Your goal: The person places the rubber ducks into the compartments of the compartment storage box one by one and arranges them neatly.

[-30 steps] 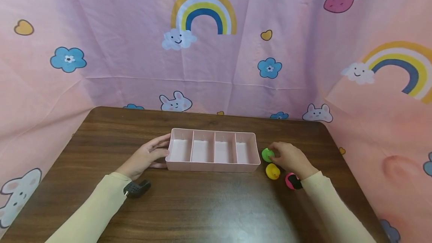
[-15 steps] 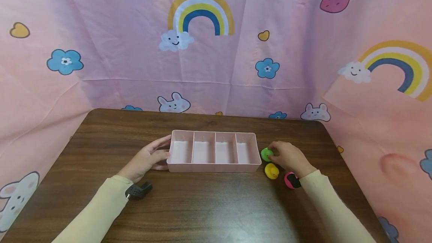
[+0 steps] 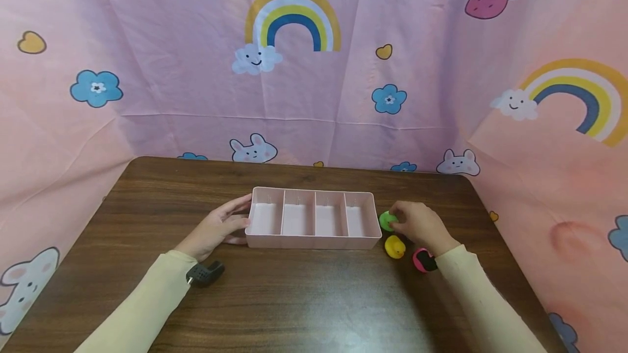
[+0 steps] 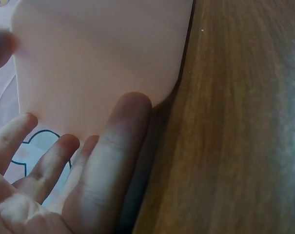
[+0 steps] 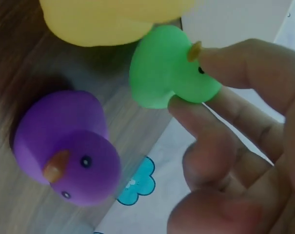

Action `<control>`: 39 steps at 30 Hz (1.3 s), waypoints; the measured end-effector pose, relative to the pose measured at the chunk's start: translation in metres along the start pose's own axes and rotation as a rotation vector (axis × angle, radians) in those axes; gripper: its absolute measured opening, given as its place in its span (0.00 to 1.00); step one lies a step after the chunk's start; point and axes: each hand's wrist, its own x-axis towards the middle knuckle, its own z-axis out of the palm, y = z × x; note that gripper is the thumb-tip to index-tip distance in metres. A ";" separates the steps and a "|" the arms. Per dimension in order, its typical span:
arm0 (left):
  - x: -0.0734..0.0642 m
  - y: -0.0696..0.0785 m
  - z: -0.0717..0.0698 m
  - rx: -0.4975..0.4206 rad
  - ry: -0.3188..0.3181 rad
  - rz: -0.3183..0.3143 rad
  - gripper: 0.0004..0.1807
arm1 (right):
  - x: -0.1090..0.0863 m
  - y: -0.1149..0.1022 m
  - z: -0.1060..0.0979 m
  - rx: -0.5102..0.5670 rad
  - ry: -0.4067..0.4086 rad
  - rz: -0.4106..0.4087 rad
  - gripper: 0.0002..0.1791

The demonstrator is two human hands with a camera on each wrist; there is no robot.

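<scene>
- One four-compartment pink tray (image 3: 314, 242);
- right hand (image 3: 423, 226) — pinching the green duck (image 5: 154, 73), just right of the tray;
- left hand (image 3: 211, 232) — uncurled, touching its left end;
- yellow duck (image 3: 394, 247) beside its front right corner.

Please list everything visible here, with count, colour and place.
Box: 1, pale pink, on table
Table: 1, brown, under box
Green duck: 1, green, at box's right end
Yellow duck: 1, yellow, beside green duck
Purple duck: 1, purple, on table
Pink toy: 1, pink, near yellow duck
Printed cloth: count unclear, pink-purple, behind table
Wrist devices: 2, black, at wrists
Sleeves: 2, pale yellow, on arms
Left hand: 1, at box's left end
Right hand: 1, pinching green duck
</scene>
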 end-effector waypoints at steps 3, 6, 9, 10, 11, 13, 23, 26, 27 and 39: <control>0.001 0.001 0.001 -0.001 -0.004 -0.001 0.38 | -0.002 0.000 -0.006 0.011 0.050 0.003 0.13; 0.001 0.001 0.001 0.001 -0.004 0.000 0.38 | -0.004 -0.001 -0.016 0.028 0.112 0.006 0.13; 0.001 0.001 0.000 0.004 -0.003 0.005 0.37 | -0.005 -0.005 -0.027 0.051 0.173 0.001 0.14; 0.001 0.000 0.000 0.003 -0.004 0.008 0.37 | -0.005 -0.008 -0.031 0.064 0.189 -0.005 0.14; 0.001 0.000 0.000 0.003 -0.004 0.009 0.37 | -0.005 -0.011 -0.033 0.075 0.203 -0.015 0.14; 0.002 -0.001 0.000 0.004 -0.003 0.009 0.36 | -0.004 -0.020 -0.038 0.099 0.215 -0.037 0.15; 0.002 -0.002 0.001 0.003 -0.003 0.012 0.37 | 0.009 -0.076 -0.038 0.158 0.245 -0.183 0.14; 0.002 -0.001 0.001 0.010 0.000 0.015 0.37 | 0.014 -0.092 -0.034 0.171 0.249 -0.210 0.14; 0.002 -0.001 0.001 0.013 0.000 0.017 0.37 | 0.015 -0.097 -0.033 0.174 0.248 -0.219 0.14; 0.002 -0.005 0.001 0.001 -0.006 0.018 0.36 | 0.028 -0.150 -0.008 0.187 0.249 -0.334 0.11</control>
